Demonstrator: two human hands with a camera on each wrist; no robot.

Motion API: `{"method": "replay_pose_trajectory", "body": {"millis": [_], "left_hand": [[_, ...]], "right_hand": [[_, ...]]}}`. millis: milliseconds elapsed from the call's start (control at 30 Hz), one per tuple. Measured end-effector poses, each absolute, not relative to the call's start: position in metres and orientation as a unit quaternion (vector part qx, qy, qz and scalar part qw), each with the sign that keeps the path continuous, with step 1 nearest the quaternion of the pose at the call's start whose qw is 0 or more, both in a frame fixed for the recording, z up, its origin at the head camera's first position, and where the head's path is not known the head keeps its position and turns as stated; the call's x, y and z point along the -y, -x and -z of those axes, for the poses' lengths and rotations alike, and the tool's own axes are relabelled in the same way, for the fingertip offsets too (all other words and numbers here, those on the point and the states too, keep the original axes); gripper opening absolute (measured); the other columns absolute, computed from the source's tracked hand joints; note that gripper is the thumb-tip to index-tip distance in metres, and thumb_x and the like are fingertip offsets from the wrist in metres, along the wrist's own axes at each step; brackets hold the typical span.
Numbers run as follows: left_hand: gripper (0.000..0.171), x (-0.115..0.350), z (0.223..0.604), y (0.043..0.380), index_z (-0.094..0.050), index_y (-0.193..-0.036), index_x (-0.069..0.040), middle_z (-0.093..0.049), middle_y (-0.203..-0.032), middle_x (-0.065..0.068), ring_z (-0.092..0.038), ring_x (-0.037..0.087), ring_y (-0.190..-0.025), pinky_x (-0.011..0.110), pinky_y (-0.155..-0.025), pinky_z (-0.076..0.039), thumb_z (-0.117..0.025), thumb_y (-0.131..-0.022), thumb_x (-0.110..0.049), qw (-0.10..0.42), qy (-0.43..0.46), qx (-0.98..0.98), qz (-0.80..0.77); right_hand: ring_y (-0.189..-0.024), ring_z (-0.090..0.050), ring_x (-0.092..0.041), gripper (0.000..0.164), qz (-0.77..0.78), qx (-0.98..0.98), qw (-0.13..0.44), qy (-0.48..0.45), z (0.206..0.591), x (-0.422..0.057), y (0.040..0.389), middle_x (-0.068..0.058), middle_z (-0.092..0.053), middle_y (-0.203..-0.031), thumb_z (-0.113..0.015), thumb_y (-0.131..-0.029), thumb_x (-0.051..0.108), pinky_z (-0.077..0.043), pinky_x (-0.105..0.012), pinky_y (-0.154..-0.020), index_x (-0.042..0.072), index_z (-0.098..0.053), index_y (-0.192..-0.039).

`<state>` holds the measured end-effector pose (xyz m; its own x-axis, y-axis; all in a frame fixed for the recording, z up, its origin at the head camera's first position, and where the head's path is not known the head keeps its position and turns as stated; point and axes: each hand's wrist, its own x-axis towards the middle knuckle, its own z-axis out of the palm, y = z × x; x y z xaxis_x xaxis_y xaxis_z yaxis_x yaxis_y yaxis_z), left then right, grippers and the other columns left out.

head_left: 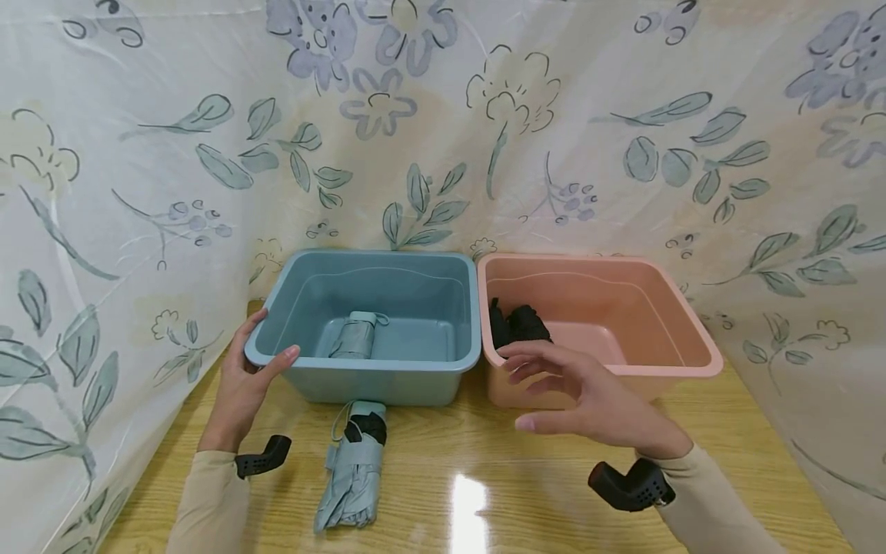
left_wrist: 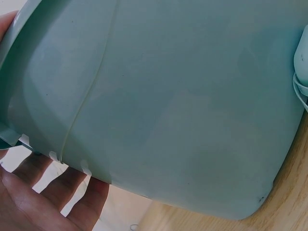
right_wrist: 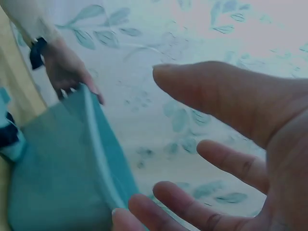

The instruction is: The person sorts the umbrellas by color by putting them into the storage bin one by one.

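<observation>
My left hand [head_left: 242,377] grips the front left corner of a blue plastic bin [head_left: 381,385], thumb over the front rim and fingers along the left side. Inside that bin lies a folded pale blue umbrella [head_left: 355,338]. A second pale blue folded umbrella [head_left: 353,469], its black shaft part showing near the handle, lies on the table in front. My right hand [head_left: 581,392] hovers at the front left of a pink bin [head_left: 664,308], fingers spread and holding nothing. Black folded items [head_left: 527,323] lie in the pink bin's left end, partly hidden by its front rim.
Both bins stand side by side on a wooden table [head_left: 554,492], their rims close together. Behind them and along both sides hangs a floral sheet [head_left: 429,138]. A black wrist camera [head_left: 630,486] sits on the right wrist, another [head_left: 263,456] on the left.
</observation>
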<state>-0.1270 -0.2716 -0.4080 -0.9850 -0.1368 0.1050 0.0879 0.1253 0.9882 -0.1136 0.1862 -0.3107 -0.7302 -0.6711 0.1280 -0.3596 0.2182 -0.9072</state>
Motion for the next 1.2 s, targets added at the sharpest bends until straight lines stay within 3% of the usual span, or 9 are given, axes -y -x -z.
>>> {"method": "replay_pose_trajectory", "body": {"millis": [133,367,567,700,800,1033,1200], "left_hand": [[0.081,0.272,0.408,0.127,-0.023,-0.162,-0.029,-0.019,-0.163,0.016,-0.028,0.038,-0.143,0.01,-0.09,-0.041,-0.07,-0.097,-0.013,0.085,-0.018,0.744,0.662],[0.081,0.272,0.409,0.127,-0.022,-0.162,-0.029,-0.019,-0.163,0.016,-0.026,0.039,-0.144,0.01,-0.09,-0.041,-0.07,-0.097,-0.014,0.086,-0.022,0.743,0.664],[0.082,0.271,0.408,0.127,-0.022,-0.162,-0.03,-0.019,-0.163,0.015,-0.027,0.039,-0.143,0.01,-0.09,-0.041,-0.07,-0.097,-0.016,0.087,-0.029,0.753,0.652],[0.082,0.272,0.408,0.127,-0.023,-0.162,-0.03,-0.019,-0.164,0.015,-0.027,0.038,-0.144,0.01,-0.089,-0.041,-0.071,-0.097,-0.016,0.085,-0.03,0.751,0.654],[0.082,0.272,0.408,0.127,-0.023,-0.162,-0.03,-0.019,-0.164,0.015,-0.027,0.039,-0.144,0.01,-0.09,-0.041,-0.071,-0.097,-0.015,0.085,-0.029,0.748,0.658],[0.082,0.272,0.409,0.127,-0.022,-0.162,-0.03,-0.018,-0.164,0.015,-0.026,0.039,-0.144,0.01,-0.09,-0.041,-0.07,-0.097,-0.015,0.085,-0.026,0.746,0.66],[0.082,0.273,0.409,0.127,-0.022,-0.162,-0.031,-0.018,-0.164,0.015,-0.026,0.039,-0.144,0.01,-0.089,-0.041,-0.07,-0.097,-0.016,0.085,-0.026,0.749,0.656]], "right_hand": [[-0.119,-0.058,-0.024,0.068,0.537,-0.759,0.172,0.327,0.334,-0.163,0.104,-0.005,-0.058,-0.133,-0.081,-0.088,0.013,-0.051,-0.041,-0.097,0.024,-0.05,-0.147],[-0.12,-0.056,-0.027,0.073,0.564,-0.738,0.221,0.297,0.383,-0.118,0.096,-0.002,-0.053,-0.136,-0.081,-0.089,0.02,-0.051,-0.049,-0.096,0.029,-0.046,-0.152],[-0.123,-0.054,-0.035,0.072,0.568,-0.74,0.249,0.261,0.423,-0.083,0.093,-0.005,-0.051,-0.14,-0.081,-0.09,0.03,-0.052,-0.045,-0.094,0.038,-0.045,-0.151],[-0.127,-0.05,-0.041,0.074,0.576,-0.737,0.252,0.248,0.443,-0.063,0.092,-0.015,-0.046,-0.145,-0.081,-0.09,0.026,-0.053,-0.041,-0.091,0.032,-0.043,-0.154],[-0.13,-0.048,-0.042,0.078,0.575,-0.74,0.246,0.247,0.452,-0.048,0.092,-0.016,-0.041,-0.151,-0.081,-0.089,0.023,-0.054,-0.039,-0.088,0.027,-0.042,-0.156],[-0.12,-0.05,-0.03,0.085,0.532,-0.773,0.233,0.255,0.466,-0.018,0.094,-0.011,-0.043,-0.145,-0.084,-0.086,0.032,-0.049,-0.034,-0.086,0.032,-0.038,-0.157],[-0.123,-0.041,-0.022,0.087,0.49,-0.809,0.206,0.251,0.466,-0.001,0.094,-0.01,-0.043,-0.143,-0.085,-0.083,0.039,-0.043,-0.038,-0.096,0.031,-0.04,-0.157]]}}
